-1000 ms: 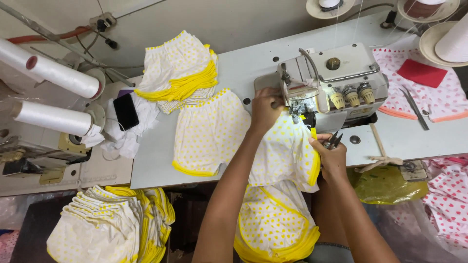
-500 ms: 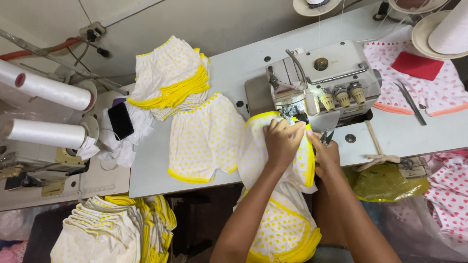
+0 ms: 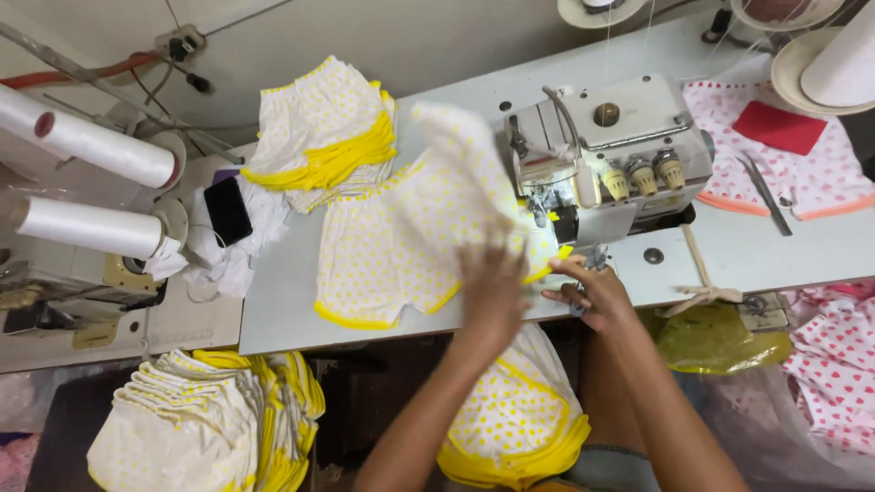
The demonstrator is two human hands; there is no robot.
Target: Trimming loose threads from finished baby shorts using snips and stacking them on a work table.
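White yellow-dotted cotton shorts (image 3: 456,182), blurred in mid-air over the grey desk (image 3: 273,319), are clamped in your left hand (image 3: 492,292) beside the grey overlock machine (image 3: 620,146), your right hand (image 3: 592,292) resting loosely curled, so judge the finished-piece step.

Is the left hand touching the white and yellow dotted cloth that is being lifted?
Touching. The head view shows the left hand pressed against the lifted dotted cloth, with no gap between them.

Bare table (image 3: 729,251) lies open right of the sewing machine (image 3: 611,150); stacked shorts (image 3: 319,137) crowd the left.
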